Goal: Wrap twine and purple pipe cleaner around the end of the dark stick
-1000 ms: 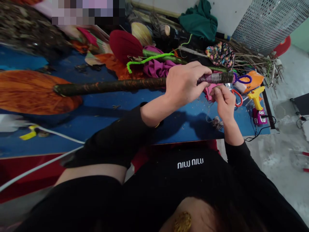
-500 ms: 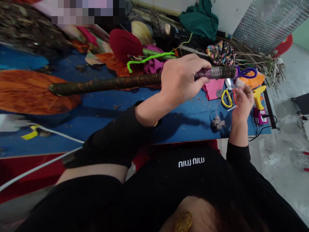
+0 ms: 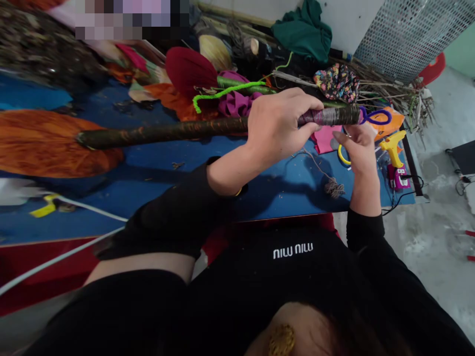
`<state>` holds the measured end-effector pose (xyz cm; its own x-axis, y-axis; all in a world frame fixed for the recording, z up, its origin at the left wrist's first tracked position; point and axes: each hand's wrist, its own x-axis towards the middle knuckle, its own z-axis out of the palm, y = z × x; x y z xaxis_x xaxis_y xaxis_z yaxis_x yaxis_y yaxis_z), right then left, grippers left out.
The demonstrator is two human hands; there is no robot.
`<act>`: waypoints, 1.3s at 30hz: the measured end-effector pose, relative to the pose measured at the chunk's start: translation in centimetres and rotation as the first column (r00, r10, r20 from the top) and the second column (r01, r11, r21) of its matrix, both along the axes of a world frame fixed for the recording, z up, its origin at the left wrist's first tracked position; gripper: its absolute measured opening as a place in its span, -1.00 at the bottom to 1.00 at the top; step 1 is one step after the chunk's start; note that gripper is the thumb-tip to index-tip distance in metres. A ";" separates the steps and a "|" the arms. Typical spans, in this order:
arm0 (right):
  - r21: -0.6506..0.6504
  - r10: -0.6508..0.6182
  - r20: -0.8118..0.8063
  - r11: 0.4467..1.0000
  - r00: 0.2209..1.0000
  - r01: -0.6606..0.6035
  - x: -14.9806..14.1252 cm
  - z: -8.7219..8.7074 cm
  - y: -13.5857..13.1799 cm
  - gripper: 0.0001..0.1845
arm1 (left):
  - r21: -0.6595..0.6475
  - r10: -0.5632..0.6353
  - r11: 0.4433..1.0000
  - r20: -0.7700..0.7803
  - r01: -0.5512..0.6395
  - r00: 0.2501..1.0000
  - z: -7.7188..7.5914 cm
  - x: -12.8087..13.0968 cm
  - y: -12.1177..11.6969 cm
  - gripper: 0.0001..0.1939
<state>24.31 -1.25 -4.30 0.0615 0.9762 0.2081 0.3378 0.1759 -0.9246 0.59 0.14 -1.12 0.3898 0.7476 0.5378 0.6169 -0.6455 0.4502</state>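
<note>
Gripping the dark stick (image 3: 166, 131) above the counter (image 3: 267, 198) with the left hand (image 3: 276, 123), with fingers wrapped round it beside the purple-grey binding (image 3: 326, 117). Over to the right hand (image 3: 359, 146): just below the purple loop (image 3: 379, 110), by the yellow scissors handle (image 3: 343, 156), with fingers half curled and thumb apart, impossible to tell if holding anything!

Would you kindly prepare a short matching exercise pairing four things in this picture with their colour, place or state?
Things:
1. Left hand
2. Glue gun
3. Loop
4. Yarn bundle

Descriptions:
A. Purple, at one end of the stick
B. Grey, lying on the blue table
C. Gripping the stick
D. Yellow

Pairs: 1-C, 2-D, 3-A, 4-B
</note>
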 end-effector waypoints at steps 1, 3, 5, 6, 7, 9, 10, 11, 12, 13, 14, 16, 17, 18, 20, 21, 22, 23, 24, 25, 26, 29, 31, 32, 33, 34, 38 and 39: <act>0.000 0.075 -0.040 0.997 0.996 -0.075 -1.3 0.0 0.0 -0.66 | 0.012 -0.005 1.000 0.007 0.005 1.000 -0.1 0.0 0.0 -0.70; -0.022 0.166 -0.068 0.986 0.984 -0.167 -3.6 -0.1 -0.2 -0.66 | 0.028 -0.004 1.000 0.017 0.004 1.000 -0.3 0.0 0.0 -0.69; -0.045 0.183 -0.021 0.982 0.983 -0.184 -4.9 -0.3 -1.0 -0.69 | 0.033 0.004 0.999 0.019 -0.004 1.000 -0.4 0.0 0.1 -0.69; -0.033 0.152 0.023 0.988 0.988 -0.151 -5.2 -0.3 -1.6 -0.66 | 0.035 0.009 0.999 0.019 -0.009 1.000 -0.4 0.0 0.2 -0.69; 0.000 0.098 0.074 0.995 0.992 -0.098 -5.2 -0.3 -2.3 -0.62 | 0.038 0.011 0.999 0.018 -0.012 1.000 -0.4 0.0 0.2 -0.68; 0.125 -0.065 0.156 0.991 0.986 0.046 -4.8 -0.3 -3.9 -0.55 | 0.043 0.006 0.999 0.008 -0.007 1.000 -0.5 0.1 0.3 -0.68; 0.192 -0.135 0.182 0.976 0.974 0.099 -4.6 -0.3 -4.6 -0.51 | 0.041 0.002 0.999 0.003 -0.002 1.000 -0.5 0.2 0.3 -0.68; 0.250 -0.175 0.198 0.960 0.964 0.123 -4.4 -0.3 -5.1 -0.47 | 0.033 -0.002 0.999 -0.004 0.002 1.000 -0.6 0.3 0.3 -0.68; 0.292 -0.179 0.204 0.950 0.962 0.115 -4.4 -0.4 -5.4 -0.42 | 0.020 -0.005 1.000 -0.010 0.005 1.000 -0.6 0.4 0.3 -0.69; 0.318 -0.151 0.196 0.944 0.969 0.083 -4.5 -0.6 -5.5 -0.37 | 0.000 -0.009 1.000 -0.021 0.009 1.000 -0.7 0.5 0.3 -0.69; 0.329 -0.103 0.172 0.943 0.980 0.042 -4.7 -0.8 -5.4 -0.32 | -0.024 -0.013 1.000 -0.029 0.012 0.999 -0.8 0.6 0.3 -0.69; 0.307 -0.022 0.080 0.952 0.997 -0.004 -5.4 -1.3 -4.8 -0.24 | -0.075 -0.023 0.997 -0.032 0.021 0.999 -1.1 0.8 0.5 -0.64; 0.279 -0.008 0.024 0.960 1.000 0.001 -5.8 -1.5 -4.4 -0.22 | -0.092 -0.028 0.995 -0.025 0.026 0.999 -1.3 0.9 0.6 -0.59; 0.243 -0.011 -0.024 0.970 1.000 0.017 -6.1 -1.7 -4.0 -0.22 | -0.098 -0.033 0.995 -0.013 0.032 0.999 -1.5 0.9 0.7 -0.53; 0.175 -0.047 -0.066 0.983 0.997 0.058 -6.5 -1.9 -3.6 -0.27 | -0.084 -0.032 0.996 0.020 0.033 0.999 -2.1 1.0 0.9 -0.45; 0.152 -0.060 -0.065 0.986 0.996 0.070 -6.6 -1.9 -3.6 -0.31 | -0.076 -0.030 0.997 0.031 0.032 0.999 -2.4 1.1 0.9 -0.45; 0.138 -0.075 -0.063 0.987 0.995 0.084 -6.6 -1.9 -3.8 -0.33 | -0.075 -0.023 0.997 0.040 0.026 0.999 -2.6 1.1 0.9 -0.45; 0.128 -0.096 -0.067 0.986 0.993 0.104 -6.6 -1.9 -4.0 -0.34 | -0.088 -0.015 0.996 0.044 0.019 0.999 -2.8 1.2 0.9 -0.44; 0.120 -0.122 -0.081 0.984 0.989 0.131 -6.6 -1.9 -4.3 -0.34 | -0.109 -0.005 0.994 0.042 0.010 0.999 -3.0 1.3 0.8 -0.42; 0.111 -0.148 -0.103 0.981 0.984 0.159 -6.6 -1.9 -4.5 -0.33 | -0.133 0.006 0.991 0.039 0.000 0.999 -3.1 1.3 0.7 -0.41; 0.104 -0.172 -0.130 0.977 0.977 0.185 -6.7 -1.8 -4.7 -0.32 | -0.154 0.013 0.988 0.035 -0.007 0.999 -3.2 1.4 0.7 -0.40; 0.072 -0.188 -0.277 0.974 0.942 0.215 -6.9 -1.7 -4.9 -0.36 | -0.187 0.010 0.982 0.055 0.001 0.998 -3.0 1.6 0.7 -0.41; 0.024 -0.182 -0.485 0.975 0.855 0.221 -6.8 -1.3 -4.4 -0.43 | -0.212 0.012 0.977 0.069 0.003 0.998 -2.7 1.6 0.6 -0.42; -0.016 -0.188 -0.607 0.974 0.772 0.225 -6.8 -1.1 -4.0 -0.47 | -0.230 0.023 0.973 0.068 -0.007 0.997 -2.4 1.7 0.5 -0.42; -0.066 -0.202 -0.714 0.973 0.671 0.223 -6.7 -0.9 -3.6 -0.51 | -0.244 0.040 0.969 0.061 -0.024 0.997 -2.2 1.7 0.4 -0.43; -0.117 -0.221 -0.792 0.970 0.570 0.213 -6.6 -0.8 -3.2 -0.55 | -0.249 0.056 0.968 0.048 -0.042 0.997 -2.0 1.8 0.2 -0.45; -0.200 -0.245 -0.875 0.969 0.418 0.148 -6.5 -0.9 -2.0 -0.66 | -0.175 0.079 0.981 -0.035 -0.084 0.996 -2.1 2.3 -0.7 -0.46; -0.190 -0.237 -0.863 0.971 0.445 0.148 -6.5 -1.1 -1.9 -0.67 | -0.156 0.079 0.984 -0.067 -0.089 0.995 -2.3 2.5 -0.8 -0.45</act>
<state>17.76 -3.14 -5.44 0.3558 0.9239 -0.1410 -0.6400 0.1309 -0.7572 3.11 -0.67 -3.46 0.3501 0.8531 0.3869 0.6952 -0.5134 0.5030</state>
